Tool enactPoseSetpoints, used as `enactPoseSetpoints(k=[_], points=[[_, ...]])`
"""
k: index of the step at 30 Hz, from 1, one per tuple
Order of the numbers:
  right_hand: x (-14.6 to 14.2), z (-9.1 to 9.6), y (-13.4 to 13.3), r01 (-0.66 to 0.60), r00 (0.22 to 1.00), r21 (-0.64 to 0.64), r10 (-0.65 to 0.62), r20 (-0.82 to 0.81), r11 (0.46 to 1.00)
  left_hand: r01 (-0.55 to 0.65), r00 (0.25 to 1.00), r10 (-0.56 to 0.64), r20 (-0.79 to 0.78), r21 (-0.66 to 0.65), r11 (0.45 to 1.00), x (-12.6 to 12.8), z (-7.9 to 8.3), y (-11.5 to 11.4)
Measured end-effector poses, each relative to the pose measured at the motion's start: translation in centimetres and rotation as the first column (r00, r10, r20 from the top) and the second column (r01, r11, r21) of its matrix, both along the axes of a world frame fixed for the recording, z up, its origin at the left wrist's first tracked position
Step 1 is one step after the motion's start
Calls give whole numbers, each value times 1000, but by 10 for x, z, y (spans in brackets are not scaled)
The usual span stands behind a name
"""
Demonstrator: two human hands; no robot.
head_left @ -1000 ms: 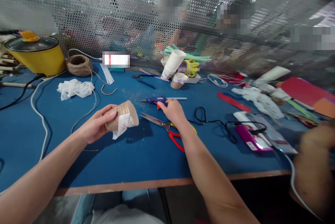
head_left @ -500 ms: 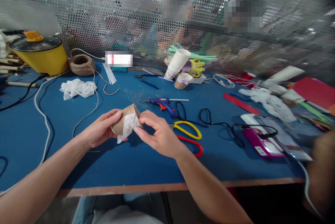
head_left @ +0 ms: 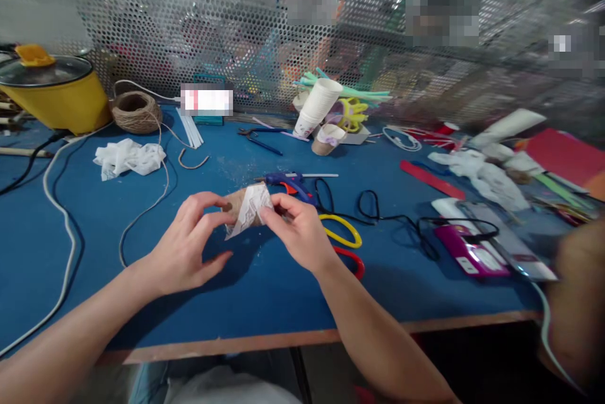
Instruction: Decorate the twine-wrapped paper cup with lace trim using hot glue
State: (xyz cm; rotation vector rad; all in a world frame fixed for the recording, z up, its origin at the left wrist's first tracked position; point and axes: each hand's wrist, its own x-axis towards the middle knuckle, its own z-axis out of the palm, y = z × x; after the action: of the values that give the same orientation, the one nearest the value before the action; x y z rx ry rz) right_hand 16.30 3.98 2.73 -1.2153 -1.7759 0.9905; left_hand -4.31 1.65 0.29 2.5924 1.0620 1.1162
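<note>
A small cup wrapped in brown twine [head_left: 231, 204] is held over the table, tipped on its side. A strip of white lace [head_left: 250, 207] runs slantwise across it. My right hand [head_left: 305, 234] pinches the cup's right end and the lace between thumb and fingers. At the other end, my left hand [head_left: 186, 245] has its thumb spread away and its fingers apart, the fingertips at the cup's edge. Just behind the cup lies a blue glue gun [head_left: 301, 188] with a glue stick in its back. Scissors with yellow and red handles [head_left: 345, 229] lie partly under my right hand.
Left stand a yellow pot [head_left: 61, 98] and a twine ball [head_left: 136, 112], near crumpled white lace [head_left: 130, 157]. Pliers [head_left: 262, 139] and stacked paper cups [head_left: 319, 104] lie behind. Right are a black cord [head_left: 397, 218], a purple box [head_left: 466, 249] and a person's arm [head_left: 579, 290].
The cup has turned and moved slightly right and up. My left hand has loosened from around it and spread its fingers; my right hand still holds it. The view has shifted slightly.
</note>
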Motion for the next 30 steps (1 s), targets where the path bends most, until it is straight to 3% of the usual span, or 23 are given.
enactPoseSetpoints(k=[3,6,9,11,13,15,18,21,24,27,30], points=[[-3,0,-3,14,1000,36,-14,-4,999,-141,990,138,37,83,987,6,-7,-1],[-6,-1,-7,16,1000,86,-16,0,996,-182,983,181,16,139,973,9,-7,-1],[-8,-4,-7,18,998,172,-29,59,985,-72,995,66,71,84,994,9,-1,-2],[-8,-6,-7,0,993,247,-29,114,969,67,978,-50,204,-79,995,7,3,-5],[-7,-8,-6,-45,987,317,-6,159,947,173,904,-36,425,-289,941,5,7,-7],[-7,-9,-5,-110,981,361,44,187,926,276,775,86,626,-457,846,1,9,-8],[-7,-10,-5,-188,974,371,123,193,909,460,628,186,755,-554,694,-7,13,-5],[-6,-10,-6,-211,975,334,172,142,919,528,590,242,770,-596,605,-14,18,1],[-5,-10,-6,-224,975,257,214,68,940,469,581,309,753,-620,629,-17,20,5],[-4,-8,-6,-247,968,188,249,11,951,294,602,377,703,-635,714,-15,20,7],[-4,-7,-7,-281,956,154,291,-44,947,116,637,436,636,-638,761,-13,18,5]])
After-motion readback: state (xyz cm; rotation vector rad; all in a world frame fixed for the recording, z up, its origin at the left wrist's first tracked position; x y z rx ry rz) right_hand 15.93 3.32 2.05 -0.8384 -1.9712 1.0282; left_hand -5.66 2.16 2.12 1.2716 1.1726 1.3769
